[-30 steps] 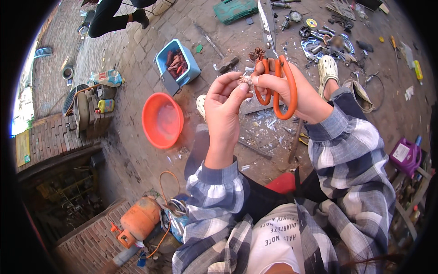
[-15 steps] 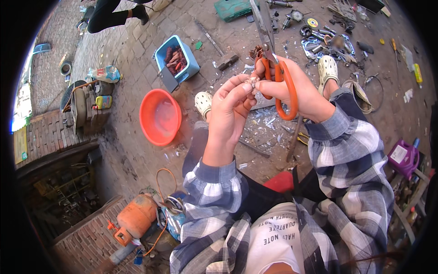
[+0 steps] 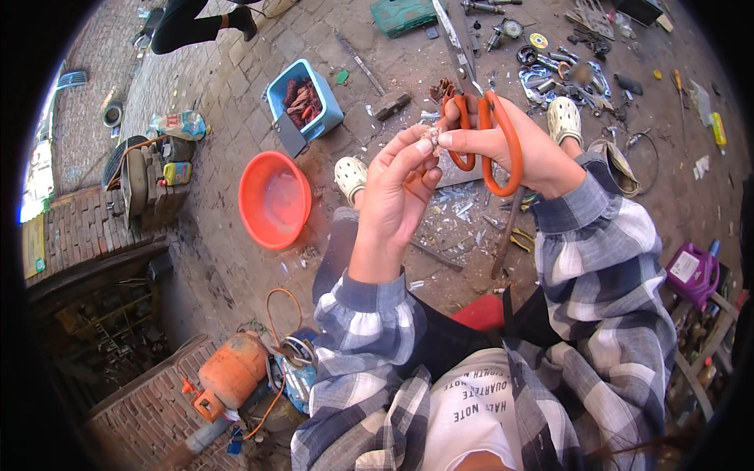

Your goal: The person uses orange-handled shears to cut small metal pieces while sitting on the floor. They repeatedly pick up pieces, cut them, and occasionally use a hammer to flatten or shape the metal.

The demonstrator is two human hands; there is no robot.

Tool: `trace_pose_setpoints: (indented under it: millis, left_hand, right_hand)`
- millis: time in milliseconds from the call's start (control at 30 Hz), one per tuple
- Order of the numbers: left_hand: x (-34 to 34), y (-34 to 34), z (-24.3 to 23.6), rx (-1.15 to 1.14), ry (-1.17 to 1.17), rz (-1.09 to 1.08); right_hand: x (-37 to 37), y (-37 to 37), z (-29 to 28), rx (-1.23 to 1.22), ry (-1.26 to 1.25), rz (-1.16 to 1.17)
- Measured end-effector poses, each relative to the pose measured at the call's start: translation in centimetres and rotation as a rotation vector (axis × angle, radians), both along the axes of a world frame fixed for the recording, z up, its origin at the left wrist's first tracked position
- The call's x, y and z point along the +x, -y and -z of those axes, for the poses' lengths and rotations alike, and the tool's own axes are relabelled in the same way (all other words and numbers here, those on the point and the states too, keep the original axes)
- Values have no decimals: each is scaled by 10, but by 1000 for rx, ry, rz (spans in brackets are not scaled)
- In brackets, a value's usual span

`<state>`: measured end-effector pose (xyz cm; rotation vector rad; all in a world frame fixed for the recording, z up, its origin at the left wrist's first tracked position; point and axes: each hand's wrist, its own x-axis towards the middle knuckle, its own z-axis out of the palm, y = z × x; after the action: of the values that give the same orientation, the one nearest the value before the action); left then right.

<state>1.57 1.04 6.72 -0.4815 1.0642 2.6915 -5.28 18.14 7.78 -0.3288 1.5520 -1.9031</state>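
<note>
My left hand point(image 3: 398, 169) is closed in a pinch on a small, pale, crumpled piece point(image 3: 433, 140) whose kind I cannot make out. My right hand point(image 3: 542, 153) has its fingers in the orange handles of a pair of scissors point(image 3: 512, 149), and the blades point up and away from me. The right thumb also touches the crumpled piece, so both hands meet at it. Just beyond the fingers shows a reddish-brown, copper-coloured tuft point(image 3: 442, 89); whether it is held or lies below is hidden.
An orange-red basin point(image 3: 250, 212) and a blue bin point(image 3: 336, 118) with reddish-brown scraps stand to the left. A hammer point(image 3: 391, 107) lies beyond the hands. Metal parts point(image 3: 542, 82) spread at the far right. Yellow-handled pliers point(image 3: 521, 239) and pale shards point(image 3: 463, 212) lie below my hands. Another person's leg point(image 3: 187, 27) shows far left.
The scissors have turned in my right hand: their handles now sit slightly higher and further right. The pinch on the small piece stays nearly in the same place.
</note>
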Motion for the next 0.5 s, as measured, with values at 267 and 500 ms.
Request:
trace_pose_setpoints:
  millis: [267, 500]
  left_hand:
    - [-1, -2, -1, 36, -7, -16]
    - [-1, -1, -1, -22, -32, -39]
  right_hand:
    - [-3, -2, 2, 18, -1, 2]
    - [0, 5, 3, -9, -161, 104]
